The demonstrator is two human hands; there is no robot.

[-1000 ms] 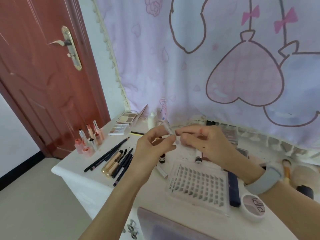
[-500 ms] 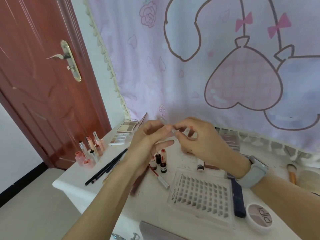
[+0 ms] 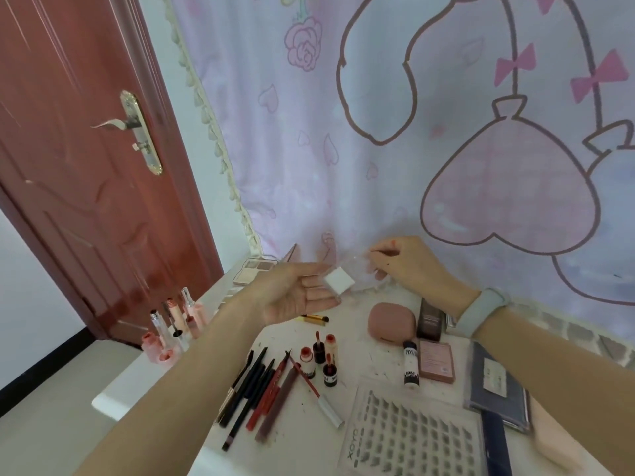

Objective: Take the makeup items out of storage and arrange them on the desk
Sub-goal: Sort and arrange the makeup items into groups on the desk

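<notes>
My left hand (image 3: 292,293) is held palm-up above the white desk (image 3: 137,383), fingers straight, with a small white square pad (image 3: 339,280) lying on its fingertips. My right hand (image 3: 402,266) is just to the right of it and pinches a clear, crinkled plastic wrapper (image 3: 357,269) between thumb and fingers. The wrapper's edges are hard to make out against the curtain. Below the hands lie a row of dark and red makeup pencils (image 3: 261,389), small red lip bottles (image 3: 323,359) and a clear lash tray (image 3: 409,438).
A pink sponge case (image 3: 391,319), a pink compact (image 3: 436,360), a navy case (image 3: 494,383) and an eyeshadow palette (image 3: 256,269) sit on the desk. Upright lip glosses (image 3: 171,328) stand by the left edge. A curtain (image 3: 378,132) hangs behind; a red door (image 3: 86,166) stands left.
The hands have drawn apart. The left hand has opened palm-up with the white pad on it, and the right hand keeps the clear wrapper. The view has tilted, showing more desk items.
</notes>
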